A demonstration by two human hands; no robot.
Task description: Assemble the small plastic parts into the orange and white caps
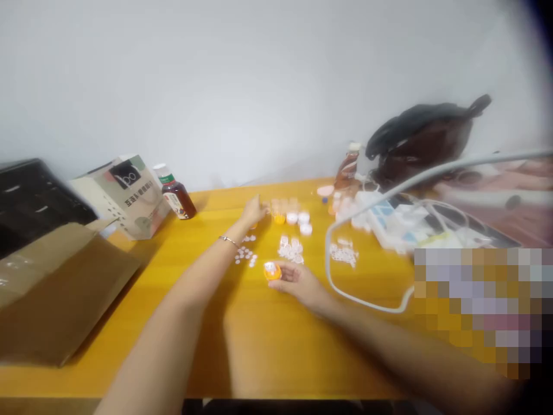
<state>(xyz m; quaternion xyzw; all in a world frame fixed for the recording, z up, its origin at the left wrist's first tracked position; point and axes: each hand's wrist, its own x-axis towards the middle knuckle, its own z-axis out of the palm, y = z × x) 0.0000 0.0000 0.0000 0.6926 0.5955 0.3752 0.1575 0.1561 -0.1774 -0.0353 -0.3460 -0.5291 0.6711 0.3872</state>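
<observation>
My right hand (300, 280) holds a small round orange piece with a white top (272, 270) between thumb and fingers, just above the table. My left hand (253, 213) reaches far forward, beside a group of small clear cup-like pieces (287, 205); its fingers are blurred, and whether they grip anything cannot be made out. Near those pieces sit an orange piece (279, 219) and several white round caps (304, 219). Small white discs (246, 254) lie below my left hand. A pile of white ring-like pieces (291, 251) lies beyond my right hand.
A cardboard box (64, 288), a paper bag (133, 199) and a dark bottle (179, 199) stand left. Rightward are more white pieces (344, 254), a looping grey-white cable (329, 253), a brown drink bottle (348, 167) and a dark bag (425, 138). A wall closes off the back.
</observation>
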